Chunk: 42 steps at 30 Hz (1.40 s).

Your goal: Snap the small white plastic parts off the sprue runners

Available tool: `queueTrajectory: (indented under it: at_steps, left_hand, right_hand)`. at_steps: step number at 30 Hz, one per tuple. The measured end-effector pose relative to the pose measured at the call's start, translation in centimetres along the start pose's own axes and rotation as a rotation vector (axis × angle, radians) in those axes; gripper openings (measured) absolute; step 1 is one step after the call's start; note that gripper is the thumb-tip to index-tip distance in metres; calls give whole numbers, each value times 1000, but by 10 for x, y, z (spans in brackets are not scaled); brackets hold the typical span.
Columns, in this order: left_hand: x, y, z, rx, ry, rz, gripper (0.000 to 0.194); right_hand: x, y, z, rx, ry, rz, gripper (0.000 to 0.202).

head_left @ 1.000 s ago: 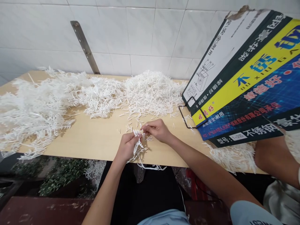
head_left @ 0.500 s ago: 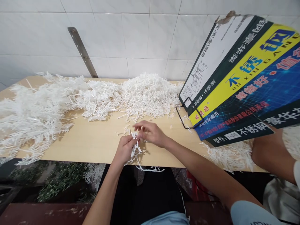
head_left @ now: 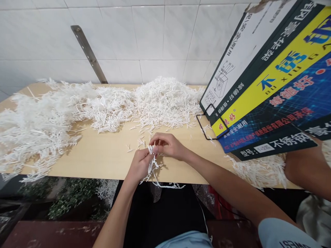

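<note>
My left hand (head_left: 139, 164) is closed around a bunch of thin white branched plastic strands (head_left: 153, 166), just above the front part of the table. One long strand from the bunch trails along the table's front edge. My right hand (head_left: 169, 146) meets it from the right, thumb and fingers pinched at the upper tips of the same bunch. A few small loose white pieces (head_left: 141, 142) lie behind the hands. Farther back rises a heap of short white pieces (head_left: 165, 100), apart from both hands.
Longer branched strands (head_left: 36, 127) cover the wooden table's (head_left: 103, 155) left side. A large printed cardboard box (head_left: 258, 93) leans at right beside a black wire frame (head_left: 201, 127). Another person's arm (head_left: 305, 168) is near more white pieces (head_left: 261, 168). A metal bracket (head_left: 89, 53) stands against the wall.
My right hand's fingers have curled in closer to the tips of the bunch. My left hand keeps its hold. The view has shifted slightly.
</note>
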<state>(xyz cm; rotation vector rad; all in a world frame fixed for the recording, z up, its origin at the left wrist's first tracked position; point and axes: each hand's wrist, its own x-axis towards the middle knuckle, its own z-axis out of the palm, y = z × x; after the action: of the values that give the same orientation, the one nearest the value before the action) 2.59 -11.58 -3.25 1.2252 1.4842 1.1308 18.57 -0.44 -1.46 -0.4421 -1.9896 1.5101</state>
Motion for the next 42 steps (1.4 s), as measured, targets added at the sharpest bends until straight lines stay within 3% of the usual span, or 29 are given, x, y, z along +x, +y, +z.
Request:
queueTrajectory:
  at_steps: [2,9,15,17,22,25,28,32,33,35,38,40,42]
  left_hand:
    - [1,-1,1,26,22,14,43]
    - [4,4,3,91,43,3,44]
    - [-3,5,0,96,-35,3,48]
    - [-4,4,0,100,-16,9,47]
    - [1,1,2,66,43,15,46]
    - [3,0,4,75,65,20,45]
    - [3,1,5,100,66,31,42]
    - [-2,1,4,87,22,13,45]
    - [-3,0,4,84,28,10,45]
    - [-4,0,3,75,59,11,45]
    - [-1,0,5,69,88,13,44]
    - [0,1,6,85,89,19,44]
    - [1,2,7,126,102,30,45]
  right_hand:
    - [-1,-2,4,-64,-4,-33,36]
    - [-2,8,17,-147,322,39,41]
    - [6,23,-9,-48,727,109,39]
    - [8,19,-15,-153,673,51,33]
    - [3,-3,3,-329,173,-187,28]
    - [-1,-4,17,-307,140,-183,29]
    - [1,8,15,-244,330,-80,33]
    - [13,30,-20,-47,808,87,37]
    - [15,33,-30,-56,864,103,35]
    - [16,30,-40,-205,833,74,25]
    - [10,10,-27,-528,683,-102,20]
    - [5,-3,-7,-581,479,-193,21]
    - [3,-10,11,-483,208,-205,20]
